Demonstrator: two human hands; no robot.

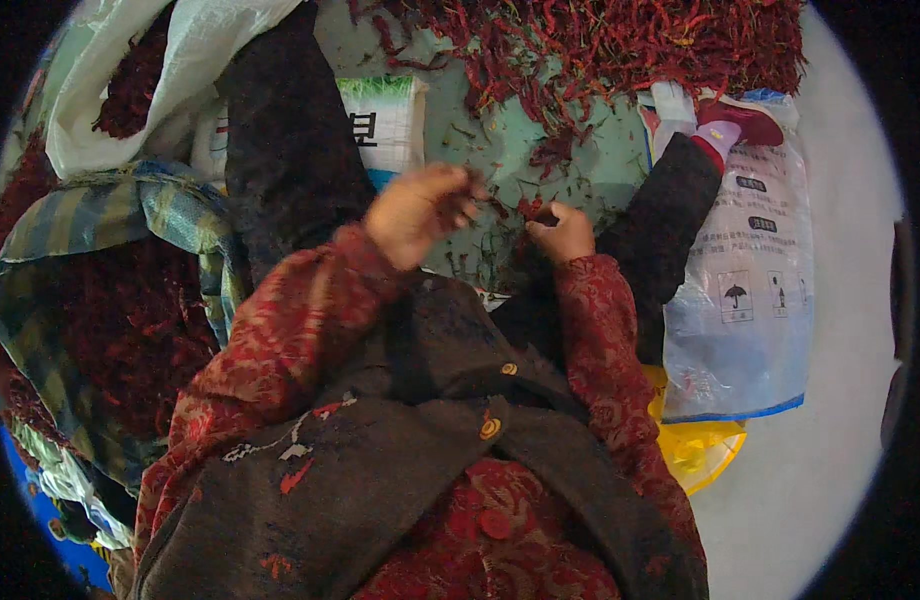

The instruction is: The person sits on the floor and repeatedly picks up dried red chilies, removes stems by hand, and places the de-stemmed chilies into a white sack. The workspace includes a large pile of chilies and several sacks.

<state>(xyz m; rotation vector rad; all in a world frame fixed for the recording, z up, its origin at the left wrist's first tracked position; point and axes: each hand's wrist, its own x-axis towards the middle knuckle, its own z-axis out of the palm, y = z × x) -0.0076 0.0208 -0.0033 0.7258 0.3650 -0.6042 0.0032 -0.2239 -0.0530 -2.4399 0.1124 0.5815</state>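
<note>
My left hand (422, 214) is blurred, its fingers curled over the light green floor between my legs. Whether it holds anything is unclear. To its right, my right hand (563, 231) has thumb and forefinger bent towards each other by a dark red dried chili pepper (531, 204), seemingly pinching it, though the contact is small and dim. Loose dark stems (467, 266) are scattered on the floor beneath both hands. Beyond them spreads a large heap of dried red chilies (625, 45), with a trail of chilies reaching down towards my hands.
At the left stands a checked woven sack (62, 225) holding dark red chilies, with a white woven sack (197, 82) beyond it. Flattened printed sacks (737, 345) lie under and beside my right leg, over a yellow bag (700, 450). My outstretched legs flank the stems.
</note>
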